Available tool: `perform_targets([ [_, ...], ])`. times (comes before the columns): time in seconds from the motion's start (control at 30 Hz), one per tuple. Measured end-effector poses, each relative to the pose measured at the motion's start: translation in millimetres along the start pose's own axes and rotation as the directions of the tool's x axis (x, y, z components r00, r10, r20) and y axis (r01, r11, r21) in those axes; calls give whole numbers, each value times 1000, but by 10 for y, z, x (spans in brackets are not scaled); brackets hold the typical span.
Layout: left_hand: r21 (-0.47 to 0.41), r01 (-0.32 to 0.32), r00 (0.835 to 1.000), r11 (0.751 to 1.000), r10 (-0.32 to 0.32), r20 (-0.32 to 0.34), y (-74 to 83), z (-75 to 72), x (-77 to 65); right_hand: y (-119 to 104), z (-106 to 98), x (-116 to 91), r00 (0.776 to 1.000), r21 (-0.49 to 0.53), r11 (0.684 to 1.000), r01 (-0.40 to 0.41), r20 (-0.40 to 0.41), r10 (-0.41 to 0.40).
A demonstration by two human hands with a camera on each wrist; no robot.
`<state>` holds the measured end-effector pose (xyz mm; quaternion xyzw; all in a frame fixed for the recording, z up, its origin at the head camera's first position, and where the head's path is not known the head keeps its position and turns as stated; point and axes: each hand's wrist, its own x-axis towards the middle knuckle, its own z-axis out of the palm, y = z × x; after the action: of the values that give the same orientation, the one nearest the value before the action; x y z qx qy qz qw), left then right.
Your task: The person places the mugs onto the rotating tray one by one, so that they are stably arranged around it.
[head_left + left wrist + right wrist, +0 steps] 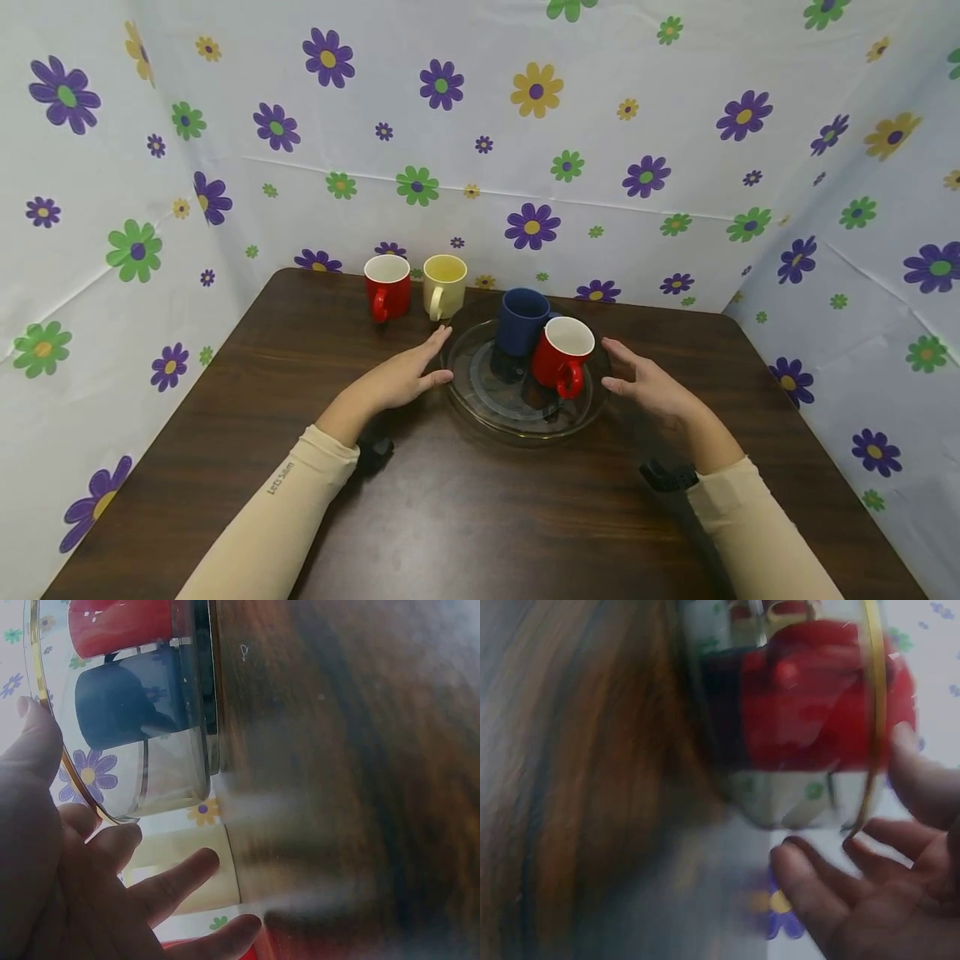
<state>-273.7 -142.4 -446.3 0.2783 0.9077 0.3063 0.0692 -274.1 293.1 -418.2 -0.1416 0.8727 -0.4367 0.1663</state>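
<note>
A clear glass bowl (480, 408) with an amber-looking rim is near the middle of the dark wooden table. Inside it, a blue mug (521, 323) stands behind a red mug (558, 358) whose handle faces me. My left hand (397, 375) is at the bowl's left side, thumb and fingers spread close to the rim (80, 778). On the opposite side, my right hand (656, 387) has its fingertips right at the rim, thumb apart from the fingers. The right wrist view is blurred and shows the red mug (802, 712) through the glass.
Another red mug (387, 287) and a pale yellow mug (444, 287) stand at the back left of the table (480, 533), left of the bowl. A white cloth (480, 167) with printed flowers hangs behind the table and along both sides.
</note>
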Motion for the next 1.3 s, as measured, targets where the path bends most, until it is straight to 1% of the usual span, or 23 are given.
perform_targets([
  [0.17, 5, 0, 1000, 1000, 0, 6, 6, 31, 5, 103, -19, -9, 1000, 32, 999, 3, 23, -4],
  [0.27, 6, -4, 1000, 1000, 4, 4, 13, 36, -3, 103, -14, -15, 999, 105, 994, -21, 44, 16],
  [0.33, 4, -1, 1000, 1000, 1, 7, 19, 35, -9, 89, -5, -13, 998, 125, 991, -37, 61, 30],
  [0.4, 3, 8, 1000, 1000, -8, 15, 26, 33, -14, 71, 7, -11, 997, 116, 992, -48, 66, 40],
  [0.5, 7, 20, 1000, 1000, -20, 24, 32, 35, -19, 59, 17, -4, 997, 50, 998, -43, 62, 40],
  [0.57, 9, 25, 999, 1000, -25, 25, 35, 43, -23, 69, 17, 3, 997, 30, 998, -46, 57, 44],
  [0.7, 9, 44, 999, 999, -44, 18, 53, 61, -32, 115, 1, 19, 996, 49, 996, -72, 53, 69],
  [0.8, 0, 49, 999, 999, -49, 9, 77, 75, -40, 157, -11, 26, 995, 81, 993, -83, 53, 79],
  [0.93, -2, 47, 999, 999, -47, 3, 98, 95, -48, 198, -15, 35, 994, 185, 978, -95, 79, 82],
  [1.03, 1, 47, 999, 999, -47, -6, 86, 103, -56, 202, -14, 54, 991, 243, 964, -112, 93, 91],
  [1.3, -3, 46, 999, 999, -46, 3, 88, 35, -73, 170, -33, 98, 988, 239, 960, -144, 95, 125],
])
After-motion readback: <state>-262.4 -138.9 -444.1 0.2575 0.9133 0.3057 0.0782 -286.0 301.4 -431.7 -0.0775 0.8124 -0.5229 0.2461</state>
